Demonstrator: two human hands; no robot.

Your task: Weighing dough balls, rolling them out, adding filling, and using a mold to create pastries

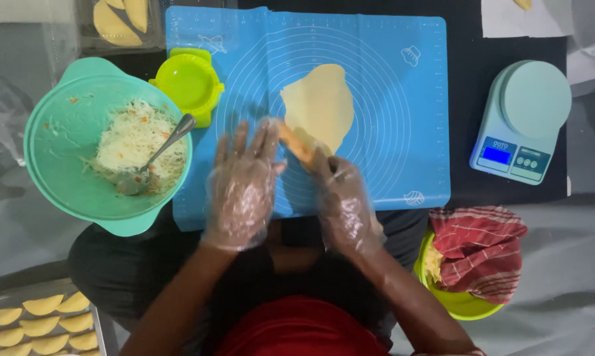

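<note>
A flattened sheet of pale yellow dough (320,105) lies on a blue silicone baking mat (390,72). A wooden rolling pin (296,144) lies across its near edge. My left hand (243,184), in a clear plastic glove, rests flat with fingers spread on the pin's left end. On the pin's right end sits my right hand (344,201), also gloved, its fingers curled over the wood.
A teal bowl (53,165) of shredded filling with a metal spoon (154,158) sits left. A green dumpling press (188,82) lies beside it. A kitchen scale (522,122) stands right. A green bowl (459,303) holds a red striped cloth (482,250). Folded pastries fill a tray (40,323).
</note>
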